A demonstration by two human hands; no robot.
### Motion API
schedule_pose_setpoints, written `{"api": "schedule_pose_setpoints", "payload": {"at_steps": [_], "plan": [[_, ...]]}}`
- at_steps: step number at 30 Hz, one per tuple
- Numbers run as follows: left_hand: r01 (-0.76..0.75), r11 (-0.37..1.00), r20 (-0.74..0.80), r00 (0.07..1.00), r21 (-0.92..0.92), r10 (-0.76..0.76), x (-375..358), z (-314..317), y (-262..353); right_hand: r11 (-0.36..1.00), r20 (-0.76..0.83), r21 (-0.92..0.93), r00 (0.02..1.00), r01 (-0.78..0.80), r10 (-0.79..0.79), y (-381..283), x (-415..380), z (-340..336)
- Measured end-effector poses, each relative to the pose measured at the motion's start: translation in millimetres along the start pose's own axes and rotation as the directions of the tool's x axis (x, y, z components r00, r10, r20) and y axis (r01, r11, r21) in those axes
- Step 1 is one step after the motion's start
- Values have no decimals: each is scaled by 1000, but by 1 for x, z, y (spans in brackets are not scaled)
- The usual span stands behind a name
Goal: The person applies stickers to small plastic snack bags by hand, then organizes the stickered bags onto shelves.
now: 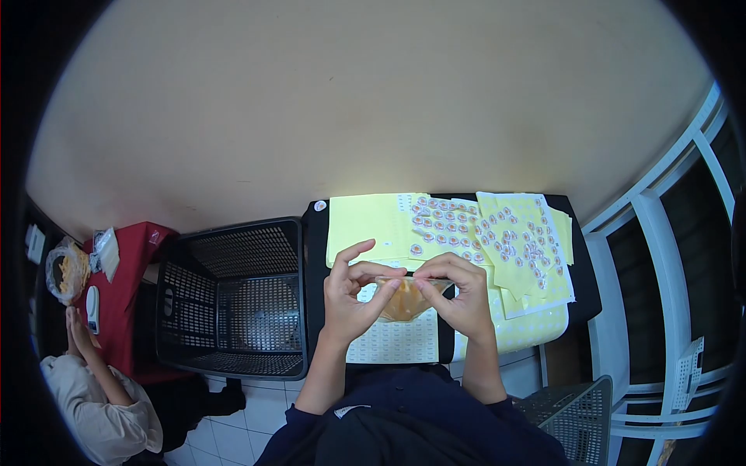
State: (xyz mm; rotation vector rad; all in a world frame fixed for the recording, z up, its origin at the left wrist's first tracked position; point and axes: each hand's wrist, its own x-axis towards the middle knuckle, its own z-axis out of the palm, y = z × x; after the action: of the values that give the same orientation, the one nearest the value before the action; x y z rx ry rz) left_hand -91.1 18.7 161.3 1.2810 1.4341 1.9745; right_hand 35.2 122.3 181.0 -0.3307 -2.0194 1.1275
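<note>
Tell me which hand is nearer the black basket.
Left. The left hand holds the small clear bag on the side next to the black basket; the right hand holds its far side.

Faced a plain cream wall (373, 101). Stood over white floor tiles (233, 435). Had white window bars (660, 256) at right, a red table (124, 287) at left.

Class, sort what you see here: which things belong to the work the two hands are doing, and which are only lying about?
In use:
- left hand and right hand, together holding a small clear packet of orange-brown contents
- sticker sheets and yellow backing sheets on the black table

Lying about:
- black plastic basket, beside the table
- red table with a co-worker's hands
- bag of snacks
</note>
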Motion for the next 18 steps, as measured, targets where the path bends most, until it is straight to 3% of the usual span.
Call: {"api": "schedule_pose_setpoints", "payload": {"at_steps": [11,18], "plan": [[-95,970,-85,990,222,116,1,7,-15,993,-68,-88,995,73,-80,14,3,16],[-74,975,-146,984,210,106,1,9,-18,991,-92,-102,991,85,-94,18,8,26]]}}
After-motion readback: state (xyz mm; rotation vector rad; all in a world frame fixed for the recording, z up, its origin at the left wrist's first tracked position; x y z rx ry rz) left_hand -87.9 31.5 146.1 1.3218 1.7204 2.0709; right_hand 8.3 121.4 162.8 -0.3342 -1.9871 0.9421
